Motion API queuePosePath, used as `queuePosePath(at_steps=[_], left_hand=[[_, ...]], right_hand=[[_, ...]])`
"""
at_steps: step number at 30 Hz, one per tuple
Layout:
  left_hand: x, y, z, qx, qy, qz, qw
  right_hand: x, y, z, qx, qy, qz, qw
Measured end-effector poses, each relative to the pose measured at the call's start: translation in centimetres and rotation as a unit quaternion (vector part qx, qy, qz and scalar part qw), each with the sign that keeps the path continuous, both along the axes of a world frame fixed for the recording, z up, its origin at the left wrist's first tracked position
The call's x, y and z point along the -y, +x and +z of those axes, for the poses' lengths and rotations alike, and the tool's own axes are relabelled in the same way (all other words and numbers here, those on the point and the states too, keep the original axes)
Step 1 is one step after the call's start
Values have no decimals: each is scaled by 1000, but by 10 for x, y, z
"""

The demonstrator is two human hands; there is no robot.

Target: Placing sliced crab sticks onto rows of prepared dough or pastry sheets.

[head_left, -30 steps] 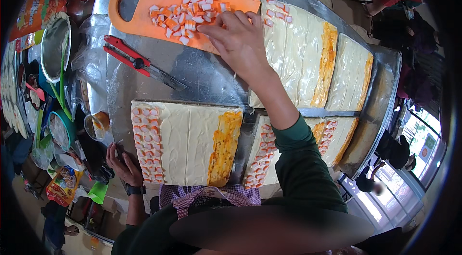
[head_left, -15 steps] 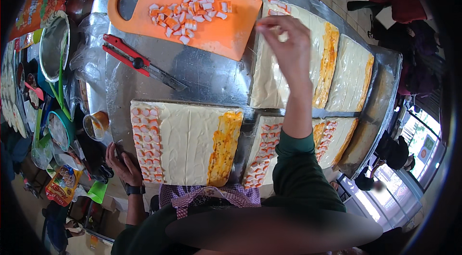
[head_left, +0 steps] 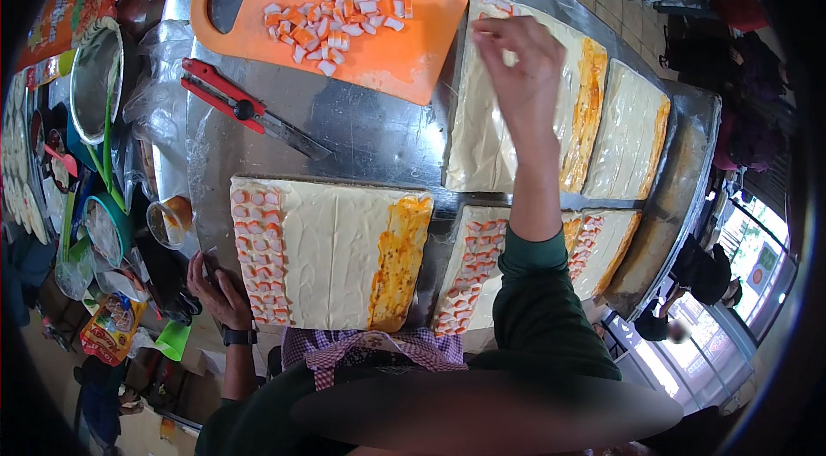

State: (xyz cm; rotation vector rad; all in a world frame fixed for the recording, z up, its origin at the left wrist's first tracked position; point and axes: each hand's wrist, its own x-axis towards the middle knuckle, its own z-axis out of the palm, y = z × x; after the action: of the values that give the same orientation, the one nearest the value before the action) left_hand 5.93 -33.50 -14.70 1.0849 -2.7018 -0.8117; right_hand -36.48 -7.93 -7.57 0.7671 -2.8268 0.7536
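My right hand (head_left: 527, 69) is over the top left of a cream-spread sheet (head_left: 482, 129), thumb and fingertips pinched together. A small piece of crab stick seems to be between them, mostly hidden. A few crab stick pieces (head_left: 490, 2) lie along that sheet's far left edge. Cut crab stick (head_left: 340, 19) is heaped on an orange cutting board (head_left: 413, 69) to the left. My left hand (head_left: 220, 294) rests on the table's near edge, fingers spread, beside the nearest sheet (head_left: 331, 258). That sheet bears rows of crab stick at its left and an orange filling strip at its right.
A red-handled utility knife (head_left: 249, 107) lies on the metal table (head_left: 379, 146) below the board. More spread sheets (head_left: 628, 129) reach to the right. At the left stand a metal bowl (head_left: 96, 82), a plastic cup (head_left: 170, 224) and a green container (head_left: 107, 224).
My right hand has shifted slightly right and away from me, from the sheet's left edge to over its far left corner. The left hand stays in place.
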Motion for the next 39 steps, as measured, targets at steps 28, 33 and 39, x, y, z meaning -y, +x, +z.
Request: queuePosePath(at_steps=[28,33,39], left_hand=[[-1,2,-3,-3,4,1,1000],[0,3,-3,-4,7,5,1000],[1,5,-3,3,3,5,1000]], right_hand=[[-44,-10,19,-16,110,-52,992],[-44,-11,12,-27,109,-58,992],[-42,-9,9,-57,109,-57,991]])
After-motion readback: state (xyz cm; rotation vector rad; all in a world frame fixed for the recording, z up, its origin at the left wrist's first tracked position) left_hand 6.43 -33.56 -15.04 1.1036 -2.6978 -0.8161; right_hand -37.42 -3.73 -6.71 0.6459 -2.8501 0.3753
